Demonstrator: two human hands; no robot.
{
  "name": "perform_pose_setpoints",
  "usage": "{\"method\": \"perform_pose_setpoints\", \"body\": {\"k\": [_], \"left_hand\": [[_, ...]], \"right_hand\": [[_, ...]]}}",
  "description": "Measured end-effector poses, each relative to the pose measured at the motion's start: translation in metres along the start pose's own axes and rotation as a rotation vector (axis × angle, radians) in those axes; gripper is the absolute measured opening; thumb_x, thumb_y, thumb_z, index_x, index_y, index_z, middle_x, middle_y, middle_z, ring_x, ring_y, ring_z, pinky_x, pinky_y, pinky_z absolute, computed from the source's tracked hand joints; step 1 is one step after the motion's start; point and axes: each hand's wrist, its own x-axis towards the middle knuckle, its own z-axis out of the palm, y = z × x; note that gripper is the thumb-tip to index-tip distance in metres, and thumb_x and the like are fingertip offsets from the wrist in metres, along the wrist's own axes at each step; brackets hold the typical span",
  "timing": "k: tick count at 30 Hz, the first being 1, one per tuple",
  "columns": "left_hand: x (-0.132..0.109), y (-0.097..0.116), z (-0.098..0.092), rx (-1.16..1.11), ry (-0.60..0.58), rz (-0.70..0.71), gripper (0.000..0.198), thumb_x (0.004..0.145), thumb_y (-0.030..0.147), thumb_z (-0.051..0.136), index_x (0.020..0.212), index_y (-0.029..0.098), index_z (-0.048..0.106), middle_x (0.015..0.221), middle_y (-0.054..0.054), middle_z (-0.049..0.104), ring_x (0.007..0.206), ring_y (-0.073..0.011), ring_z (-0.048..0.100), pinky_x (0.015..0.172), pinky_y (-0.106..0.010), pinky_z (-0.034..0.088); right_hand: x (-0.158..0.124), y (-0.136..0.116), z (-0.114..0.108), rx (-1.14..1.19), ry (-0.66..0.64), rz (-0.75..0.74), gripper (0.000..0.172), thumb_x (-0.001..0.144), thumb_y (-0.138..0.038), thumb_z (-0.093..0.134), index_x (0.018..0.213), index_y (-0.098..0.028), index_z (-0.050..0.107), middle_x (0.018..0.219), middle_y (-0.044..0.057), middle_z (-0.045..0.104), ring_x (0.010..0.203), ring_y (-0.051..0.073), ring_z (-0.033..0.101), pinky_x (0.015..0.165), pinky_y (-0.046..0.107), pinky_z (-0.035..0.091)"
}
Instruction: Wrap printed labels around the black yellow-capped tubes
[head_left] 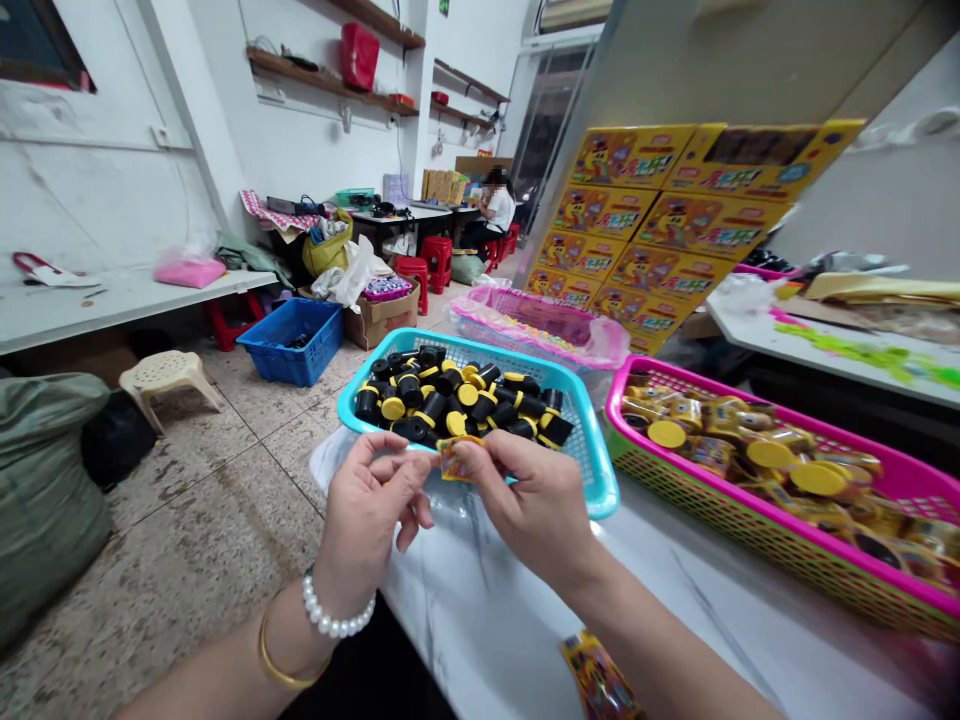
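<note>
Above the near rim of a turquoise basket point(600, 470), my right hand point(544, 500) pinches a small yellow printed plastic sleeve point(459, 458) between thumb and fingers. My left hand point(371, 520) meets the sleeve's left edge with its thumb and forefinger closed together; the other fingers are curled loosely. Black cylinders with yellow caps point(450, 395) fill the basket beyond both hands. More printed sleeves point(600, 680) lie on the white marbled table point(480, 600), below my right forearm.
At the right, a pink-rimmed basket point(720, 490) holds wrapped cylinders with yellow ends. Yellow printed boxes point(630, 230) are stacked behind it. A pink lined basket point(540, 320) stands beyond. A blue crate point(292, 340) and cream stool point(169, 375) occupy the floor. Another person point(497, 212) sits far back.
</note>
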Motion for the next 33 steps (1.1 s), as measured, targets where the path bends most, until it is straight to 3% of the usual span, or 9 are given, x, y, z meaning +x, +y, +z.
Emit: {"method": "perform_pose_setpoints", "body": {"k": [9,13,15,18,20,22,25,28,33], "left_hand": [[0.009,-0.002,-0.001,-0.003,-0.014,-0.166,0.053,0.049,0.038,0.095,0.080,0.015,0.060,0.056,0.004,0.063,0.044,-0.0067,0.055,0.036,-0.011,0.030],[0.017,-0.007,-0.005,0.055,-0.079,-0.232,0.047,0.051,0.039,0.094,0.076,0.013,0.064,0.051,0.000,0.063,0.040,-0.0060,0.051,0.033,-0.011,0.026],[0.018,-0.008,-0.006,0.084,-0.111,-0.264,0.045,0.054,0.041,0.091,0.074,0.013,0.062,0.046,0.000,0.061,0.033,-0.0034,0.041,0.031,-0.011,0.020],[0.018,-0.006,-0.005,0.102,-0.120,-0.283,0.043,0.060,0.045,0.087,0.074,0.017,0.056,0.041,0.002,0.058,0.026,-0.0012,0.028,0.028,-0.012,0.012],[0.019,-0.003,0.001,0.103,-0.113,-0.268,0.043,0.063,0.045,0.084,0.075,0.020,0.052,0.039,0.003,0.057,0.024,-0.0021,0.027,0.028,-0.012,0.010],[0.024,0.001,0.011,0.102,-0.119,-0.240,0.041,0.065,0.044,0.082,0.079,0.020,0.053,0.039,0.003,0.057,0.024,-0.0035,0.030,0.028,-0.012,0.011],[0.038,0.009,0.031,0.087,-0.182,-0.178,0.037,0.068,0.039,0.080,0.091,0.015,0.061,0.042,0.002,0.060,0.026,-0.0032,0.032,0.028,-0.013,0.013],[0.059,0.019,0.051,0.011,-0.202,-0.052,0.033,0.068,0.031,0.081,0.091,0.013,0.065,0.047,0.003,0.060,0.028,-0.0024,0.034,0.029,-0.013,0.016],[0.091,0.021,0.070,-0.046,-0.199,0.018,0.031,0.061,0.025,0.087,0.081,0.010,0.067,0.064,-0.002,0.067,0.039,-0.0030,0.047,0.029,-0.012,0.019]], "right_hand": [[0.007,0.014,-0.005,0.098,-0.197,0.023,0.044,0.102,-0.038,0.042,0.064,-0.020,0.056,0.059,0.000,0.058,0.055,0.012,0.054,0.055,0.023,0.041],[0.021,0.034,-0.008,-0.049,-0.172,0.087,0.023,0.097,-0.034,0.053,0.109,-0.022,0.069,0.103,0.009,0.069,0.090,0.021,0.066,0.081,0.032,0.050],[0.026,0.040,-0.001,-0.110,-0.268,0.129,0.032,0.091,-0.028,0.061,0.122,-0.023,0.064,0.117,0.011,0.066,0.099,0.023,0.065,0.086,0.035,0.049],[0.030,0.044,0.008,-0.114,-0.366,0.204,0.023,0.082,-0.018,0.065,0.104,-0.020,0.066,0.102,0.007,0.069,0.086,0.021,0.065,0.076,0.031,0.048],[0.031,0.046,0.009,-0.101,-0.330,0.288,0.015,0.077,-0.012,0.062,0.090,-0.020,0.062,0.082,0.002,0.067,0.072,0.017,0.062,0.068,0.028,0.045],[0.032,0.050,0.005,-0.117,-0.271,0.336,0.019,0.076,-0.009,0.059,0.092,-0.019,0.061,0.073,-0.001,0.066,0.066,0.017,0.060,0.066,0.028,0.043],[0.032,0.056,-0.002,-0.165,-0.238,0.245,0.033,0.079,-0.014,0.062,0.112,-0.018,0.061,0.088,0.005,0.070,0.079,0.021,0.063,0.074,0.031,0.045],[0.030,0.056,-0.003,-0.143,-0.368,0.091,0.030,0.086,-0.023,0.062,0.116,-0.019,0.064,0.102,0.011,0.070,0.092,0.024,0.065,0.080,0.032,0.046],[0.029,0.046,-0.001,-0.145,-0.448,0.114,0.029,0.084,-0.024,0.060,0.113,-0.019,0.064,0.092,0.008,0.071,0.077,0.022,0.064,0.068,0.030,0.043]]}}
